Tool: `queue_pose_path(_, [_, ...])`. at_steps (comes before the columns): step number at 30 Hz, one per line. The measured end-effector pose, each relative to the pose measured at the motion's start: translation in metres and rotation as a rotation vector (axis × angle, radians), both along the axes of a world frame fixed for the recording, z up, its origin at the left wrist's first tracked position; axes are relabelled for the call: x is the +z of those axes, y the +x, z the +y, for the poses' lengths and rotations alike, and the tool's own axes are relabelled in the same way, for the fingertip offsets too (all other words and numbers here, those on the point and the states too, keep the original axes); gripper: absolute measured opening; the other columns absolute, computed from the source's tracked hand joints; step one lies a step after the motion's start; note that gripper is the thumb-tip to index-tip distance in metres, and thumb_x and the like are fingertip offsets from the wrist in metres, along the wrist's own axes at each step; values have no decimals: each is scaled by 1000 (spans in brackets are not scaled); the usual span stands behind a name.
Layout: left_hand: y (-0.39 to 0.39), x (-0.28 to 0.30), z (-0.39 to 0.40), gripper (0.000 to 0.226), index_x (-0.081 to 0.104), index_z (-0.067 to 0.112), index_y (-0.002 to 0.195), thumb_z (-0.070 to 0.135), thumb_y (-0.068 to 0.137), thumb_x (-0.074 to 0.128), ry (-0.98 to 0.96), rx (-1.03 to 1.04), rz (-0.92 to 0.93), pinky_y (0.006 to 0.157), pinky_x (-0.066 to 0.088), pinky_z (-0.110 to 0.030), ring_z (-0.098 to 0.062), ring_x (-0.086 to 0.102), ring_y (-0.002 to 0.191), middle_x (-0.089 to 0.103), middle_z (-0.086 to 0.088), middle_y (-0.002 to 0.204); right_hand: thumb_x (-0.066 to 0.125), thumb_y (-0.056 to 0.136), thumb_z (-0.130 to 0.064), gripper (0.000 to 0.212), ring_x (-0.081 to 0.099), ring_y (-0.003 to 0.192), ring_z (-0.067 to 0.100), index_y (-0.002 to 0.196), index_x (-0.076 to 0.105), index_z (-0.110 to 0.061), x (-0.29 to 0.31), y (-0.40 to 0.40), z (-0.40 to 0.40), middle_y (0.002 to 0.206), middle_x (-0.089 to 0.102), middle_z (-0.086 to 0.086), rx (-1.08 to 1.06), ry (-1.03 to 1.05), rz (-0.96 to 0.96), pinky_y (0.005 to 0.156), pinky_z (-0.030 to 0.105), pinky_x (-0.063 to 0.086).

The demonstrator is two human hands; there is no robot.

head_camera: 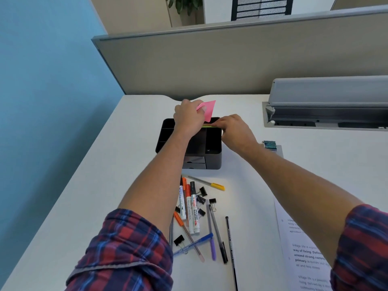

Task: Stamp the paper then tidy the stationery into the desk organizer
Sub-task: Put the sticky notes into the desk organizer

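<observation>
Nearest, below both forearms, pens, markers and clips lie scattered on the desk; printed paper sits under the right arm. Farther on, the right hand pinches a yellow-green strip over the black organizer. The left hand pinches pink sticky notes above its far edge.

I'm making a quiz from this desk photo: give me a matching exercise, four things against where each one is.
Things:
1. pink sticky notes
2. yellow-capped pen
3. printed paper
4. green strip

Places:
A. on the desk, just in front of the organizer
B. held up in the left hand
C. at the desk's right edge of view
D. under the right hand's fingertips, over the organizer

Pairs: 1-B, 2-A, 3-C, 4-D
</observation>
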State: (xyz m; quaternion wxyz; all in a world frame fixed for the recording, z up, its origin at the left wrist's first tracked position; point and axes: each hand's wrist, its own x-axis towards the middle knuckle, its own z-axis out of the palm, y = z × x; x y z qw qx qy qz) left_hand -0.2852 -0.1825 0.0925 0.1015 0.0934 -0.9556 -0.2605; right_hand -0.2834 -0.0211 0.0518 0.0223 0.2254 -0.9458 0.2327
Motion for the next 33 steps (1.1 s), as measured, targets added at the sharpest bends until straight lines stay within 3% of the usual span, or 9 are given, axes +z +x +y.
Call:
queue_pose_path(5, [-4,6,-3,34,64,24,134,18,105,47,163,-120,25,88,40,-28,-20,49,107,47,-2,116,57,95,0,47,43,128,21,136,63,-22,-5,2,1,135,64,-2,-12,-17,15,102,35,43])
queue_pose_path(8, [3,7,-6,31,69,19,127,13,101,52,119,-118,36,81,44,-30,-17,52,97,57,-2,112,56,95,1,49,43,129,23,137,62,-22,-5,3,2,136,63,-2,-3,-9,21,105,38,42])
queue_pose_path(12, [12,2,-13,21,72,18,100,6,89,58,-109,-117,-27,76,47,-39,-32,61,89,68,-5,93,55,96,1,50,43,130,24,139,60,-23,-3,4,5,137,63,-3,31,8,23,106,40,43])
queue_pose_path(16, [11,1,-17,34,63,21,121,8,89,64,-342,-113,25,85,38,-40,-34,61,101,68,-6,110,54,90,7,55,44,128,25,137,61,-21,0,5,6,133,64,0,30,-21,10,101,41,47])
queue_pose_path(21, [14,-2,-13,26,71,19,116,10,93,64,-424,-122,121,84,46,-41,-31,62,94,65,-9,108,59,88,5,52,49,120,26,133,49,-20,1,10,6,128,63,3,-1,-71,1,82,36,49])
queue_pose_path(25, [17,-5,-8,26,74,19,115,11,93,63,-494,-178,148,82,48,-42,-29,58,94,60,-9,104,66,86,4,76,50,124,26,148,36,-28,-1,14,3,142,49,4,0,-98,23,90,36,53])
queue_pose_path(29, [21,-4,1,25,71,13,109,4,88,61,-420,-199,108,81,53,-44,-30,63,88,65,-9,99,63,87,4,80,44,134,29,155,33,-27,-2,15,4,159,32,1,21,-14,82,99,40,52])
queue_pose_path(33, [27,-7,5,17,69,12,102,5,86,63,-280,-141,145,74,54,-44,-30,63,83,71,-7,93,60,87,4,83,40,136,27,157,28,-30,2,15,5,159,35,-5,55,8,72,99,41,50])
